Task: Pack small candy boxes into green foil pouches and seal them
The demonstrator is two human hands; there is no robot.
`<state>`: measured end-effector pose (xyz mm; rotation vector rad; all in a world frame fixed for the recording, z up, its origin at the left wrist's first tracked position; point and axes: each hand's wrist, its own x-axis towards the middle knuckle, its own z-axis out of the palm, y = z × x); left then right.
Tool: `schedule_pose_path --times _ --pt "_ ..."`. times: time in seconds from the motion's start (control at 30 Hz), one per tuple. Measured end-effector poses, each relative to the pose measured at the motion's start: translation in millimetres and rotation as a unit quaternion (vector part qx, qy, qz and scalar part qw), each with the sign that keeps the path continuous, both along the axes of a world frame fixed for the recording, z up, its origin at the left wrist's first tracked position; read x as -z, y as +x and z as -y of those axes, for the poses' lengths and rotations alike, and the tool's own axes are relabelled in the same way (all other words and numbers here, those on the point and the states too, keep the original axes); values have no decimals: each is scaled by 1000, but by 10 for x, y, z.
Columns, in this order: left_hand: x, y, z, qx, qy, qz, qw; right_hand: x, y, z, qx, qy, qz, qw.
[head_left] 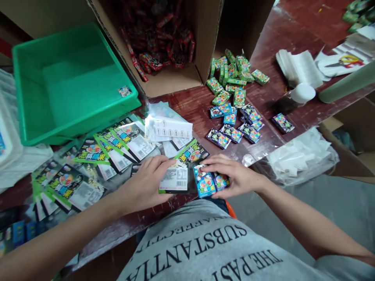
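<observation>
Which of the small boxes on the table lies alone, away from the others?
The dark box farthest right, just below the white round object. The other loose boxes lie crowded together to its left.

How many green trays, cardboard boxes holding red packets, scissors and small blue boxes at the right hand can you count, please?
Green tray: 1
Cardboard box holding red packets: 1
Scissors: 1
Small blue boxes at the right hand: 2 showing
Total: 5
</observation>
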<state>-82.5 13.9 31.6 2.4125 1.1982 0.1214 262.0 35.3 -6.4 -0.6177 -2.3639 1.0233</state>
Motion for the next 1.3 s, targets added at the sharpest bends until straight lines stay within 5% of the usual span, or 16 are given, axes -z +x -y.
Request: schedule_pose_path --times 0.4,0.7,0.93,1.3 --pt "338 153 132 -16 -21 22 999 332 -223 -85 -33 46 95 994" --pt "380 214 160 -39 -19 27 999 274 -166 -78 -20 27 84 996" --pt "280 263 231 -97 -8 39 995 83 -5 48 127 75 79 986" --pt "408 369 200 -32 -1 23 999 196 -108 181 46 64 92 993"
